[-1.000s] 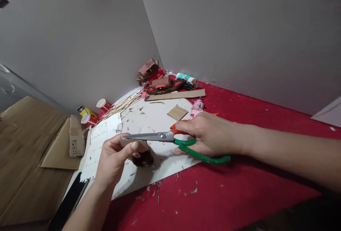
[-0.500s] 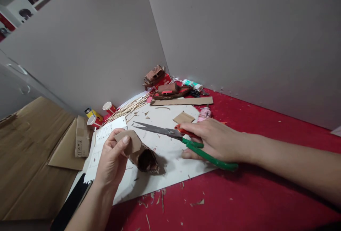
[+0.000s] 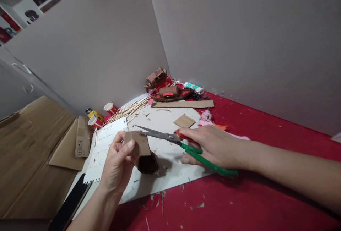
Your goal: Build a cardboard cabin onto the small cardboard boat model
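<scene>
My left hand [image 3: 119, 156] grips a small cardboard piece [image 3: 141, 144] between thumb and fingers. Under that flat piece a dark hollow brown part [image 3: 148, 164] with a ragged edge shows its open end; whether the two are joined I cannot tell. My right hand [image 3: 210, 146] is closed round the scissors [image 3: 195, 153], which have a green handle loop and an orange one. Their blades point left, slightly apart, by the upper edge of the cardboard piece. Beyond them a cardboard square [image 3: 184, 121] lies on the white sheet [image 3: 165, 174].
Large cardboard [image 3: 34, 160] fills the left side. Behind are paper cups [image 3: 96, 121], wooden sticks [image 3: 131, 108], two brown model boats [image 3: 169, 94] and a cardboard strip [image 3: 183, 104]. A drawn-on paper [image 3: 99, 153] lies left. Scraps [image 3: 197, 206] litter the red table [image 3: 239, 206].
My left hand has moved slightly right and turned the cardboard piece, bringing its upper edge to the scissor blades. The right hand has barely moved.
</scene>
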The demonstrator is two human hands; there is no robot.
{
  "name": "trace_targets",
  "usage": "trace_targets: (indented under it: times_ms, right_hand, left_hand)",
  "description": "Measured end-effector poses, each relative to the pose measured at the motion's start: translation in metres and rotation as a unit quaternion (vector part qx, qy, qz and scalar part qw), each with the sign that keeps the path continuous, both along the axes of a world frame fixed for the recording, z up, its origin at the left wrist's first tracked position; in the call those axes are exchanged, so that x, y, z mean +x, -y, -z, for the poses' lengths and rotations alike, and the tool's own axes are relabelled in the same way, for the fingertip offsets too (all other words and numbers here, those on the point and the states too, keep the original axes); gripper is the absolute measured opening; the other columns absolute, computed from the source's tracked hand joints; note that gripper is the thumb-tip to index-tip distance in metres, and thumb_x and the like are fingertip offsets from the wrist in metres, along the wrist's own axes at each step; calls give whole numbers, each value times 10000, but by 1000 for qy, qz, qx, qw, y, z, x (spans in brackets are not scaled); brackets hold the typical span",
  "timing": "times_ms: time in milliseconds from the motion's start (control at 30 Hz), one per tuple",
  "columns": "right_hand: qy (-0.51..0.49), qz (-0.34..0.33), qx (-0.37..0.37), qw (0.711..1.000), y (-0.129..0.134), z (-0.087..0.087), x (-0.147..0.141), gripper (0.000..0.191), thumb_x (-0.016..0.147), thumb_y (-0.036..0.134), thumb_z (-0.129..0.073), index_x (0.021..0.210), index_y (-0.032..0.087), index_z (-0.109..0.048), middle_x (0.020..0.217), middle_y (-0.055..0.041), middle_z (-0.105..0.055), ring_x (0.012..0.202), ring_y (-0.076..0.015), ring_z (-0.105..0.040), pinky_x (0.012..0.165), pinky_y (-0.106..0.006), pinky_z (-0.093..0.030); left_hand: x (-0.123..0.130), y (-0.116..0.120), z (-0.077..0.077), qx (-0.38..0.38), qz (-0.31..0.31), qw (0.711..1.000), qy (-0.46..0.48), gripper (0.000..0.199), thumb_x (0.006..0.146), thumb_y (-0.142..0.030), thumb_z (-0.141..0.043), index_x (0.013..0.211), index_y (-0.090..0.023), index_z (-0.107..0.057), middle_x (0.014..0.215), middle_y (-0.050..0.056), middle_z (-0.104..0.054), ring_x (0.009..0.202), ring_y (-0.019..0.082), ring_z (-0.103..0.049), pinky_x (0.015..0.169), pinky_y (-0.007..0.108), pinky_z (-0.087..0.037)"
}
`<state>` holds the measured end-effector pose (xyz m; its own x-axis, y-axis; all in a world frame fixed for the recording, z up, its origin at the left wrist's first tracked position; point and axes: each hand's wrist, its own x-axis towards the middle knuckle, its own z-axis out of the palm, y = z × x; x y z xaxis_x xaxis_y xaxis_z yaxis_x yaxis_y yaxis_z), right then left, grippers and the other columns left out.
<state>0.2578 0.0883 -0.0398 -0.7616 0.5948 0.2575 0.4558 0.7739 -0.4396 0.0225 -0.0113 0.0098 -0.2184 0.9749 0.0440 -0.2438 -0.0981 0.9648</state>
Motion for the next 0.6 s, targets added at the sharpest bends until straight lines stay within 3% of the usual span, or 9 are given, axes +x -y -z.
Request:
trace_targets:
  times_ms: [600]
  right_hand:
    - [-67, -11, 29, 997, -1, 6, 4, 475, 842, 668, -546, 753, 202, -569, 523, 31, -479, 479, -129, -384, 513, -260, -226]
  left_hand:
    - [2, -2, 7, 8, -2, 998, -59, 376, 708, -279, -834, 830, -212, -485, 671, -51, -662, 551, 91, -615, 540, 183, -514]
